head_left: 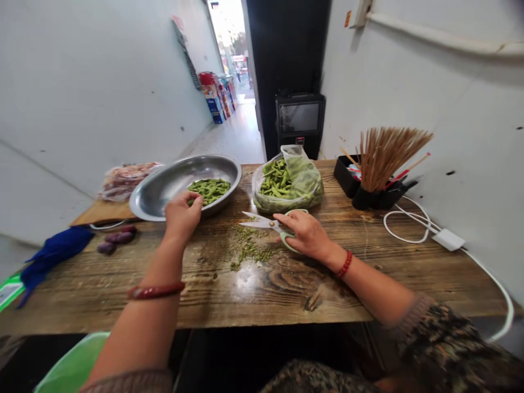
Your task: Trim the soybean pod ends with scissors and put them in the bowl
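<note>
"Starting with the head view, what does the right hand (309,233) have?"

"Scissors (262,223): smooth, pale green loop handles, and pointed metal blades spread in a narrow V. The fingers are curled around the handles, the index finger lying forward toward the pivot."

"And the left hand (183,212)?"

"It is at the near rim of a wide, shiny metal basin (158,188). Its fingers are bent, thumb and index tips close together; I cannot tell whether anything is pinched between them."

"Where are the green pods (210,189)?"

"Slim and slightly bumpy, they lie heaped on the right side of the basin's floor. More pods (275,180) fill a crinkled, see-through plastic bag (305,183), which stands just beyond the scissors."

"What's under the blades?"

"Small green trimmings (251,248), scattered like coarse crumbs over the wooden table (347,284), whose brown grain is streaky, with a dark knot near the front edge."

"Anything else with texture?"

"Thin, dry brown sticks (380,158) fanning out of a black holder (362,199) at the right, and rounded purple pieces (123,237) at the left."
</note>
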Motion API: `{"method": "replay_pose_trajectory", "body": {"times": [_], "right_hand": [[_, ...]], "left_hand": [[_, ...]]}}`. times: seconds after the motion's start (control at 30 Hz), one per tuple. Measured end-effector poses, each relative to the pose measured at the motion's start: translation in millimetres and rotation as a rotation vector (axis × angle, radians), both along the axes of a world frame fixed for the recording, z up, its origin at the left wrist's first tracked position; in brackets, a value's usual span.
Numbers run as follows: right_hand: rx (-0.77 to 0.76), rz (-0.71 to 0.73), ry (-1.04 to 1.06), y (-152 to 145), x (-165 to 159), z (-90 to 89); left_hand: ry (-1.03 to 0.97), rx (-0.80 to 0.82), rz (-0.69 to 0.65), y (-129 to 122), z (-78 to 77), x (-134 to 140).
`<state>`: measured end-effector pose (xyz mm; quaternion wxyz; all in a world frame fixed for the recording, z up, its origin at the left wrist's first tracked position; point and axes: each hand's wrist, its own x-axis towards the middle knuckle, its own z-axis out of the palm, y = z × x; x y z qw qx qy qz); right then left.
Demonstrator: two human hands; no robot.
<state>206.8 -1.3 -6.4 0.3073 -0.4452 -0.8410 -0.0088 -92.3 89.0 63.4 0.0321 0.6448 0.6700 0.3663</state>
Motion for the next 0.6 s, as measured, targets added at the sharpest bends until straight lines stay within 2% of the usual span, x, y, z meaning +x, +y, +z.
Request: {"method": "replay_pose_trajectory", "body": {"times": [0.1, 0.2, 0.27, 0.33, 0.43, 0.5, 0.6], "right_hand": [[-0.001, 0.007, -0.125, -4, 1, 9.0], [-0.007, -0.009, -0.176, -6, 1, 16.1], [-0.011, -0.022, -0.213, -6, -1, 21.6], [-0.032, -0.014, -0.292, -7, -4, 29.0], [-0.034, -0.029, -0.385, -12, -4, 41.8], [0.002, -0.002, -0.4, -16, 3, 48.0], [-0.004, -0.038, -0.357, -21, 31, 47.1]], "left_hand": [[0.312, -0.076, 0.0, 17, 4.4, -19], [0.431, -0.045, -0.054, 15, 8.5, -15], [0.445, 0.027, -0.132, 3, 9.1, 4], [0.443, 0.072, -0.338, -14, 4.5, 31], [0.501, 0.06, -0.636, -36, -12.4, 73], [0.531, 0.042, -0.673, -43, -24.4, 88], [0.448, 0.075, -0.587, -40, -33.8, 92]]}}
